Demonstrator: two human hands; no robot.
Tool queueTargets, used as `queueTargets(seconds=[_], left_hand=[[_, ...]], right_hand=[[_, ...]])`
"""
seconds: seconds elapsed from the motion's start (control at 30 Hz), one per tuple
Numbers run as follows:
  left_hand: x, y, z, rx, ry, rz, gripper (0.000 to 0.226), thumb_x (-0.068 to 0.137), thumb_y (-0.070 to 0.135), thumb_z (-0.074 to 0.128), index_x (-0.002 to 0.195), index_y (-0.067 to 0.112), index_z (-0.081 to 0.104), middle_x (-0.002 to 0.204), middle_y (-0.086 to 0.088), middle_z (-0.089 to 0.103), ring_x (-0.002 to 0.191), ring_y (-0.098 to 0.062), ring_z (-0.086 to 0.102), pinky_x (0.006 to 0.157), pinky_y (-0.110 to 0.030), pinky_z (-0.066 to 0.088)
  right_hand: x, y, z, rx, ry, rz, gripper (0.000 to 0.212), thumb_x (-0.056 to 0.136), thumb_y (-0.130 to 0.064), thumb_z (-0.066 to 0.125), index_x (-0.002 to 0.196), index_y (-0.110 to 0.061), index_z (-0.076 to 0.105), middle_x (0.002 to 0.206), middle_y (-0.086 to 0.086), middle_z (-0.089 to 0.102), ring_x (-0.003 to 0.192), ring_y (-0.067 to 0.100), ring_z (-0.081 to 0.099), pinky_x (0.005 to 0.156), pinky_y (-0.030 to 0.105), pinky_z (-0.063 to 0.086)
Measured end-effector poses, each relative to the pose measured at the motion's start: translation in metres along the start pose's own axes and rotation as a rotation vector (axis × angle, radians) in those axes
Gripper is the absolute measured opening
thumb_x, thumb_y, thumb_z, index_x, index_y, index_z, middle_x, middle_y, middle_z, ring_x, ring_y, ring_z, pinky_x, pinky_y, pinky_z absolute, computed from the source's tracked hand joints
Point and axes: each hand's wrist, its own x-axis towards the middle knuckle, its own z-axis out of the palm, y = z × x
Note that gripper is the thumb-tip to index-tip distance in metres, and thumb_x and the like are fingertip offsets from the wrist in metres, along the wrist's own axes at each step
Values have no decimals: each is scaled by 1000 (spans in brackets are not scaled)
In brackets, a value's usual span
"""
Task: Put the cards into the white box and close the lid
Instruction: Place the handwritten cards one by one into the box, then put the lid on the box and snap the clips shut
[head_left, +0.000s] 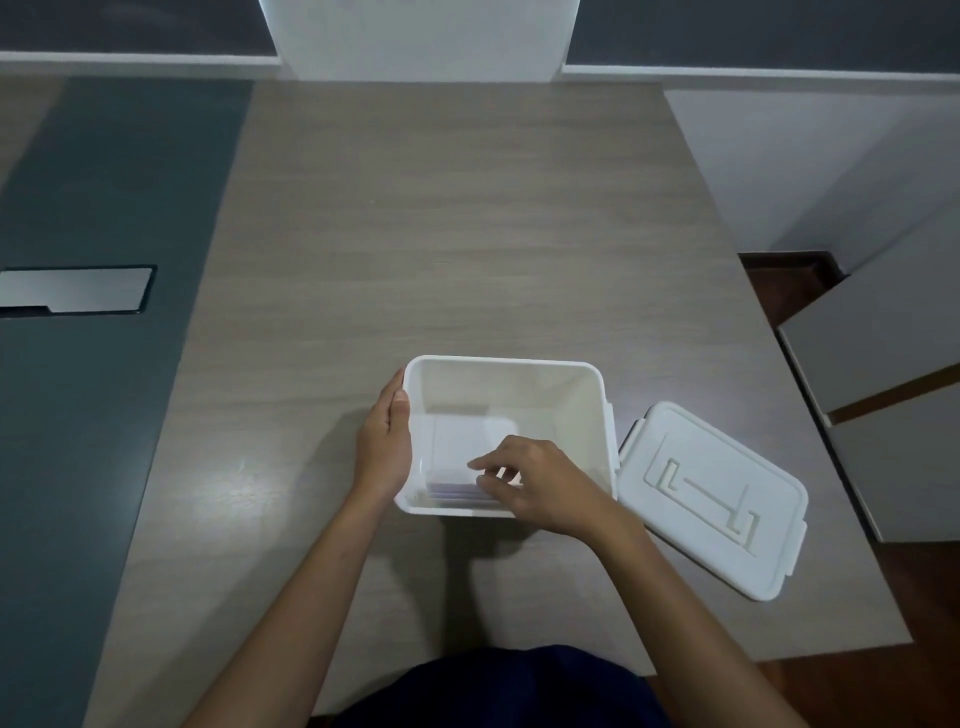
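The white box (571, 384) stands open on the wooden table, near me. A stack of pale cards (457, 491) leans against its near wall inside. My right hand (540, 483) reaches over the near rim, its fingertips pinched on the top edge of the cards. My left hand (384, 447) lies flat against the outside of the box's left wall, thumb on the rim. The white lid (727, 499) lies flat on the table just right of the box, top side up, with latches at its ends.
The wooden table (441, 234) stretches far ahead; a dark grey strip (93, 208) with a silver cable hatch (72, 289) runs along the left. White cabinets (893, 364) stand beyond the table's right edge, close to the lid.
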Motion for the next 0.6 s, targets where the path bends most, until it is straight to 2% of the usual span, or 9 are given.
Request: queueTargets(seconds=[0.13, 0.23, 0.33, 0.47, 0.6], left_hand=[[-1, 2, 0, 11, -1, -2, 41, 103, 31, 30, 139, 35, 48, 137, 14, 54, 121, -4, 48, 102, -22, 34], [-1, 3, 0, 23, 0, -1, 42, 102, 31, 30, 140, 34, 48, 137, 14, 54, 123, -4, 49, 104, -23, 35], [0, 2, -1, 47, 1, 4, 42, 102, 31, 30, 139, 35, 48, 134, 14, 55, 121, -5, 50, 103, -24, 36], [0, 3, 0, 64, 0, -1, 42, 102, 31, 30, 140, 34, 48, 130, 16, 55, 117, -6, 50, 98, -24, 37], [0, 7, 3, 110, -1, 35, 42, 102, 27, 31, 141, 30, 47, 136, 11, 53, 120, -7, 48, 103, -28, 38]], right_hand=[[-4, 10, -10, 57, 182, 13, 25, 94, -33, 58, 116, -26, 69, 104, -8, 65, 91, 6, 60, 82, 25, 49], [-8, 22, -22, 68, 414, 54, 24, 95, -31, 59, 117, -27, 66, 115, -7, 63, 106, 8, 53, 91, 22, 45], [-17, 39, -38, 54, 675, 113, 23, 93, -23, 62, 115, -22, 67, 117, -5, 61, 110, 10, 49, 91, 13, 34], [-34, 75, -60, 103, 921, 333, 27, 93, -22, 60, 119, -18, 65, 121, 0, 61, 115, 17, 49, 92, 21, 35], [-52, 118, -62, 198, 993, 609, 32, 93, -24, 59, 124, -16, 61, 129, 7, 57, 122, 24, 46, 98, 32, 38]])
